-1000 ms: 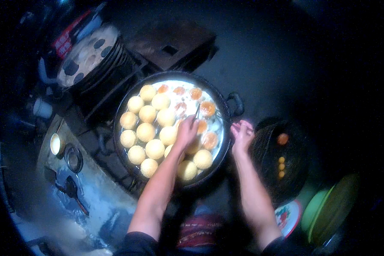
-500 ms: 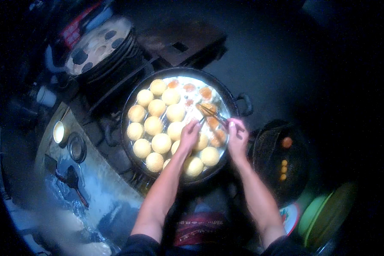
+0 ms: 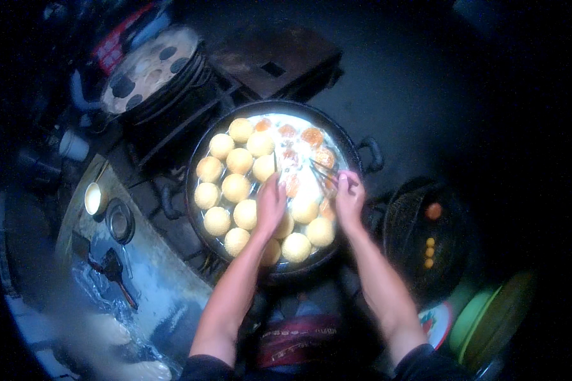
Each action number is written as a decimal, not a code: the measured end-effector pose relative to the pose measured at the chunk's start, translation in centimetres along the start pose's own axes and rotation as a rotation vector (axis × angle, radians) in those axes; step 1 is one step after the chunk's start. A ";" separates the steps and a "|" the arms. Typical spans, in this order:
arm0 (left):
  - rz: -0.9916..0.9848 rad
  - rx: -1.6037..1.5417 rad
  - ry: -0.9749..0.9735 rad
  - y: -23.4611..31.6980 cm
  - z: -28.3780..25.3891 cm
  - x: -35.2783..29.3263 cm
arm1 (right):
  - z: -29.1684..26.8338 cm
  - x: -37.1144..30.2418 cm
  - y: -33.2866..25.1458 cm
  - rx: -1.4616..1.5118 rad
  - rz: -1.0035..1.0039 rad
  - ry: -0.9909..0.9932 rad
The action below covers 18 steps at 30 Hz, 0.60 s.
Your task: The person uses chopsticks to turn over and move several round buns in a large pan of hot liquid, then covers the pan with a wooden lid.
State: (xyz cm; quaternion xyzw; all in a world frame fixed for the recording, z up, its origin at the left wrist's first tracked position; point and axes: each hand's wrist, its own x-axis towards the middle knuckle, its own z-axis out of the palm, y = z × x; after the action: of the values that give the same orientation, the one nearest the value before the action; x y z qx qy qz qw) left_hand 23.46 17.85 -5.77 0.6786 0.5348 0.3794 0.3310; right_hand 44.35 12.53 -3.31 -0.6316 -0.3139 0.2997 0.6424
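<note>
A large dark wok (image 3: 343, 135) sits in the middle with bubbling white liquid in it. Pale yellow round balls (image 3: 236, 188) crowd its left and near parts, while orange-brown pieces (image 3: 312, 136) lie at the far right. Over the balls, my left hand (image 3: 271, 204) is closed round a thin dark stick (image 3: 275, 162) that points away from me. My right hand (image 3: 349, 198), at the wok's right edge, grips thin dark sticks (image 3: 323, 170) reaching left over the brown pieces. Whether their tips touch a piece, I cannot tell.
To the right stands a dark pan (image 3: 405, 254) with one brown ball and several small yellow ones. A table (image 3: 171, 279) at left carries a small cup (image 3: 94, 198), a round dish (image 3: 119, 220) and a dark spatula (image 3: 113, 267). A loop handle (image 3: 374, 154) juts from the wok's right.
My left hand has drawn its stick left, away from the browned piece where the tools met, and the stick now points upward. The right hand's sticks have shifted slightly right. The view has shifted a little.
</note>
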 end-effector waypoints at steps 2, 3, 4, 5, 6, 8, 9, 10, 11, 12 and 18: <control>-0.005 0.022 0.007 -0.5 0.6 0.3 | 0.6 0.1 0.2 0.147 0.143 0.068; -0.035 0.023 -0.016 -0.8 0.7 0.6 | 0.5 0.2 0.6 0.184 0.156 0.078; -0.064 0.022 -0.044 -1.3 1.1 0.9 | -0.1 0.6 1.5 0.220 0.168 0.093; -0.081 -0.046 -0.037 -2.4 1.4 1.1 | -0.2 0.7 1.5 0.258 0.182 0.102; -0.099 -0.114 -0.030 -3.5 1.6 1.4 | -0.5 0.5 1.5 0.263 0.180 0.114; -0.186 -0.244 -0.050 -4.9 1.4 1.9 | -0.8 -0.2 -0.1 0.274 0.176 0.126; -0.254 -0.307 -0.083 -5.4 1.1 2.1 | -1.1 -0.5 -0.9 0.245 0.133 0.098; -0.323 -0.372 -0.118 -5.6 0.8 2.3 | -1.2 -0.9 -1.7 0.219 0.105 0.062; -0.374 -0.476 -0.131 -5.8 0.6 2.3 | -1.2 -1.3 -2.4 0.193 0.078 0.026; -0.381 -0.506 -0.113 -6.0 0.6 2.2 | -1.0 -1.6 -3.0 0.168 0.051 -0.012; -0.417 -0.550 -0.054 -4.7 -0.6 1.2 | 0.1 -1.4 -4.5 -0.049 -0.083 -0.101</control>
State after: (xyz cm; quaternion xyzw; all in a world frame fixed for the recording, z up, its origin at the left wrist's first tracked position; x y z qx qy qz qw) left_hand 20.86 20.04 -9.33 0.4497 0.5309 0.4154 0.5859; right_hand 43.30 11.38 1.13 -0.6178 -0.3791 0.2964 0.6218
